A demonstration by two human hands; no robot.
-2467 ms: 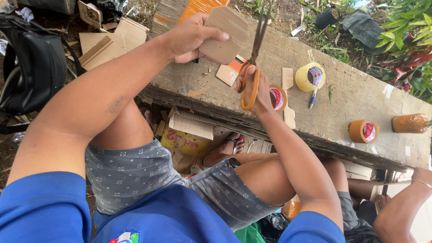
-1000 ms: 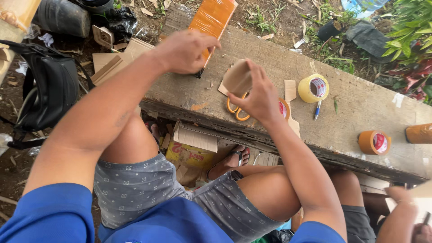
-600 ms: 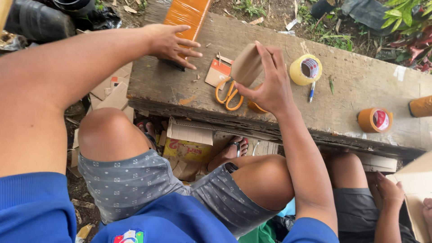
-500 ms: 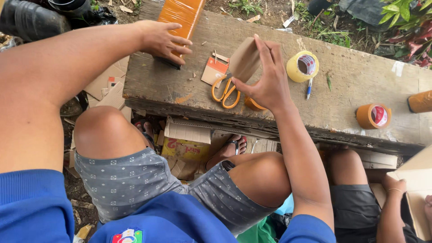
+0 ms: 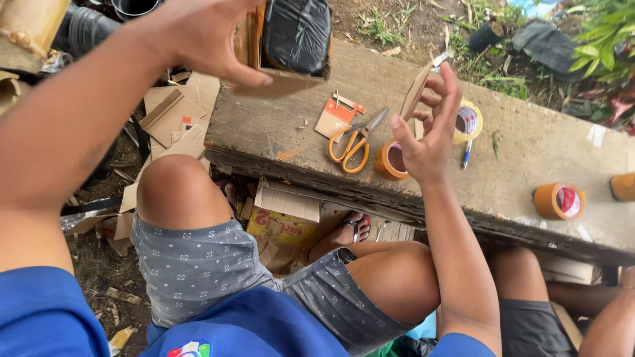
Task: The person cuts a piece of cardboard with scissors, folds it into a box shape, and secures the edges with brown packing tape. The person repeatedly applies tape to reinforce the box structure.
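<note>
Outside on bare dirt with cardboard scraps, a long worn wooden plank counter [image 5: 529,142] lies across the person's knees.

The left hand [image 5: 198,36] is lifted up high. Its grip is closed around an open brown cardboard box with a shiny black plastic bag inside [image 5: 288,36]. The thumb is under the box and the fingers wrap its side.

The right hand [image 5: 426,129] is raised over the counter. Its grip pinches a thin flat piece of tan cardboard [image 5: 417,92] between the thumb and the fingertips, and the other fingers are spread loose.

Just under the right hand sits a roll of brown tape [image 5: 390,160]. Left of that roll lie scissors with orange handles [image 5: 354,142], shut. Past them is a small cardboard tag with an orange patch [image 5: 334,118]. Behind the right hand is a roll of yellow tape [image 5: 468,122], with a blue pen [image 5: 466,153] beside it. Far to the right of that hand stands another brown tape roll with a red and white label [image 5: 559,200].

Below the counter, near the knees, is a yellow cardboard carton with red print [image 5: 281,221].
</note>
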